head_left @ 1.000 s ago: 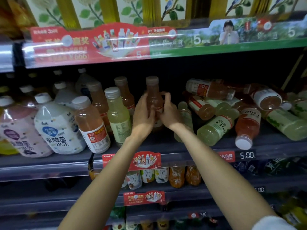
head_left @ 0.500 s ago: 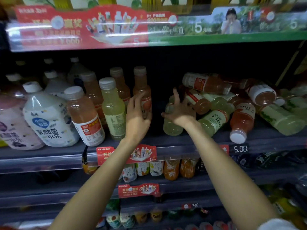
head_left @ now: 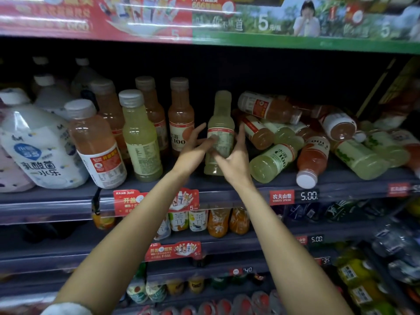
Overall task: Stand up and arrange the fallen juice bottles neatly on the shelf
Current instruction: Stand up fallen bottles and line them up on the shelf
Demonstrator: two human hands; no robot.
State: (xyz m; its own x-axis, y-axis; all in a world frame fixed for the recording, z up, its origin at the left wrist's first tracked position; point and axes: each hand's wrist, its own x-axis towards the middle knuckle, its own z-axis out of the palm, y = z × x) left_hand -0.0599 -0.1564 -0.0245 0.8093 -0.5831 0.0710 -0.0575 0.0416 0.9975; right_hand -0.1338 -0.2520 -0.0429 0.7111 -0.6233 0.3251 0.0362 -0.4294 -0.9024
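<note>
A pale green juice bottle (head_left: 220,123) stands upright on the shelf (head_left: 238,189), between a row of standing bottles and a heap of fallen ones. My right hand (head_left: 235,162) holds its lower body, thumb across the front and fingers behind. My left hand (head_left: 195,147) touches its label from the left with straight fingers. Just left stands an orange juice bottle (head_left: 180,119). On the right, fallen bottles lie piled: an orange one on top (head_left: 270,109), a green one (head_left: 273,161) and an orange one pointing cap-down (head_left: 312,159).
Further left stand a green bottle (head_left: 141,137), an orange bottle (head_left: 96,142) and large white drink bottles (head_left: 41,146). More fallen bottles (head_left: 361,160) lie at the far right. A price tag (head_left: 308,196) sits on the shelf edge. Lower shelves hold several small bottles.
The green bottle that leaned in the gap now stands upright between both hands. My left hand left the orange bottle and came right to the green one; my right hand closed round it.
</note>
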